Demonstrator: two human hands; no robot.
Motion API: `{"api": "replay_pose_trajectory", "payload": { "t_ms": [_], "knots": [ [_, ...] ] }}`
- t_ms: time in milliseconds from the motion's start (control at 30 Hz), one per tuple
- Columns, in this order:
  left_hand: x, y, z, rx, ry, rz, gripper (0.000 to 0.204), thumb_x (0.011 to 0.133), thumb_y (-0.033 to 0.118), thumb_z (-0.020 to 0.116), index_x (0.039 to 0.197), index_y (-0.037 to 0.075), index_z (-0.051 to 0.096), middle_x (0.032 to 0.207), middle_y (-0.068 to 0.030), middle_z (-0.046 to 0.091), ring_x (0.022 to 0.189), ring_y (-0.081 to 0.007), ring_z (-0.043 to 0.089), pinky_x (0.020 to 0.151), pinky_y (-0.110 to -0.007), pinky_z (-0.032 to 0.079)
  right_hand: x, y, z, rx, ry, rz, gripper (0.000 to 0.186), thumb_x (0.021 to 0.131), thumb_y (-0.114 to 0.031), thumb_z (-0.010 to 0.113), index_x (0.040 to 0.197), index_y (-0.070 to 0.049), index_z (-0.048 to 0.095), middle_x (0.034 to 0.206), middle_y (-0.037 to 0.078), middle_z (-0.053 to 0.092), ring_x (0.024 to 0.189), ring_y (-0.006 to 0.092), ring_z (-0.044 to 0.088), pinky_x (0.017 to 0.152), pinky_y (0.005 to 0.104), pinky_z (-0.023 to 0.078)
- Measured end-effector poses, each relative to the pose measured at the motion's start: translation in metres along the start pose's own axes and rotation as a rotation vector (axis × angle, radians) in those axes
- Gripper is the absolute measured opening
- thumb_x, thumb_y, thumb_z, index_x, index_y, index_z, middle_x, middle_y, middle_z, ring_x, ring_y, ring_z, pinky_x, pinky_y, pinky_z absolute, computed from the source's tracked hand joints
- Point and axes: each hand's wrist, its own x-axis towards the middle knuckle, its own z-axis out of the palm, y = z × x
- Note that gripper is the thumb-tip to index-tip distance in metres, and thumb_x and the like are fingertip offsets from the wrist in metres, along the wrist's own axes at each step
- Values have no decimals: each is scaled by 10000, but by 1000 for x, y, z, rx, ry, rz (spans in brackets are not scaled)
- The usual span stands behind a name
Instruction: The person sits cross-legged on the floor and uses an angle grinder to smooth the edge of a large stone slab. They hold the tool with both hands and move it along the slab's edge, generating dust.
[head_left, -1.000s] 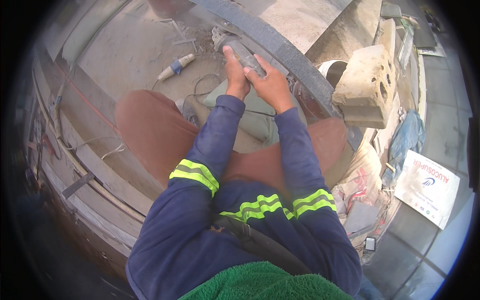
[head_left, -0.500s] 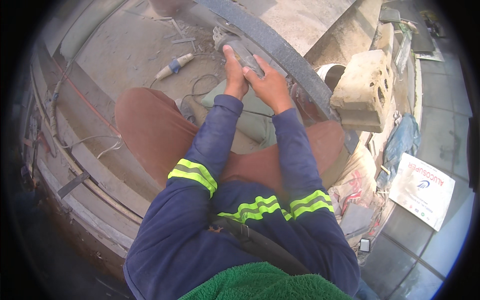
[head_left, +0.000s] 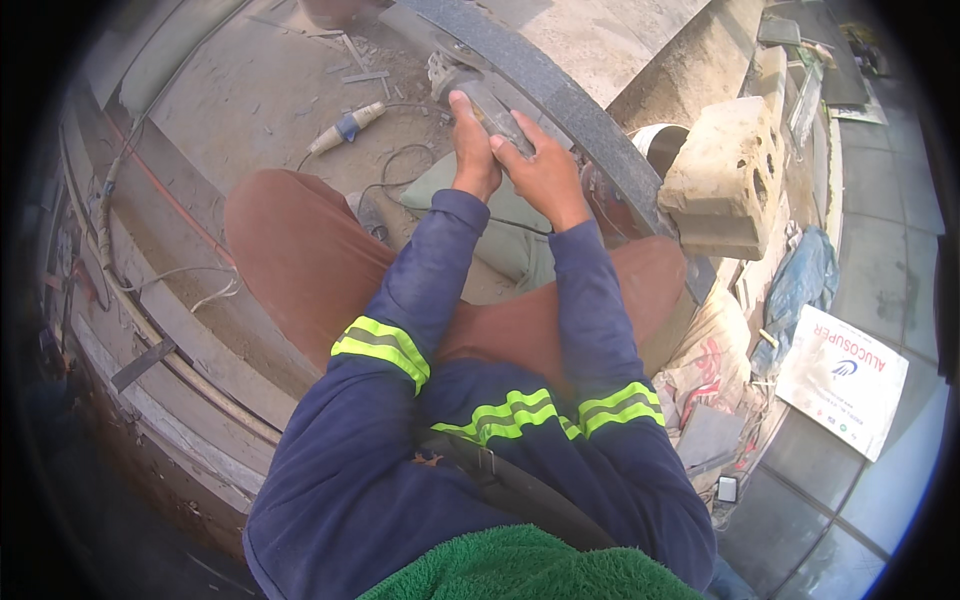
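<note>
My left hand (head_left: 475, 158) and right hand (head_left: 548, 175) curl round the angle grinder (head_left: 491, 108); I should press evenly along the curved stone slab (head_left: 577, 110).

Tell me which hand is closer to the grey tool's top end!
The left hand: its thumb lies nearer that end of the grey tool, while the right hand holds lower, farther right.

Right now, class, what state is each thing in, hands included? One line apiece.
Angle grinder: gripped; running or off unclear
Left hand: closed on grinder
Right hand: closed on grinder
Cable connector: lying down, coupled
White bucket: uncovered
Blue plastic: crumpled
White board: lying printed-side up
</note>
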Motion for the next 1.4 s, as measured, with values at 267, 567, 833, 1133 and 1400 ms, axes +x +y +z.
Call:
{"api": "replay_pose_trajectory", "payload": {
  "t_ms": [267, 567, 833, 1133, 1400],
  "knots": [
    [-12, 0, 6, -4, 13, -9, 790, 1192, 666, 337, 1548, -8, 544, 1434, -163, 682, 1293, -302, 691, 1110, -445, 550, -6, 1, -5, 2, 3, -2, 780, 987, -544, 787, 1611, -98, 646, 759, 135, 743, 624, 212, 728, 734, 375, 585],
    [-14, -6, 7, -17, 23, -4, 783, 1192, 662, 349, 1534, -12, 553, 1413, -160, 687, 1271, -290, 698, 1095, -439, 558, -11, 4, -8, 15, 1, -14, 762, 1001, -514, 790, 1616, -90, 638, 749, 134, 738, 602, 196, 712, 692, 369, 572],
    [-22, -7, 9, -20, 42, -29, 774, 1194, 655, 349, 1530, -8, 567, 1418, -152, 689, 1275, -286, 694, 1101, -434, 547, -19, -5, -16, 42, -51, 92, 793, 955, -592, 764, 1592, -130, 667, 1148, 292, 821, 1072, 424, 810, 992, 486, 609],
    [-33, -7, 16, 11, 59, -32, 765, 1198, 642, 336, 1528, -7, 572, 1424, -148, 689, 1269, -276, 691, 1104, -422, 539, -24, 8, -16, 30, -5, 12, 772, 996, -521, 788, 1615, -85, 637, 758, 132, 747, 598, 189, 709, 705, 352, 568],
    [-32, -15, 13, -11, 43, -16, 759, 1204, 634, 332, 1560, -3, 543, 1428, -151, 683, 1285, -278, 687, 1119, -411, 537, -28, 12, -17, 33, 5, 9, 762, 995, -524, 792, 1615, -106, 644, 780, 126, 740, 591, 175, 695, 676, 351, 564]
  ]
}}
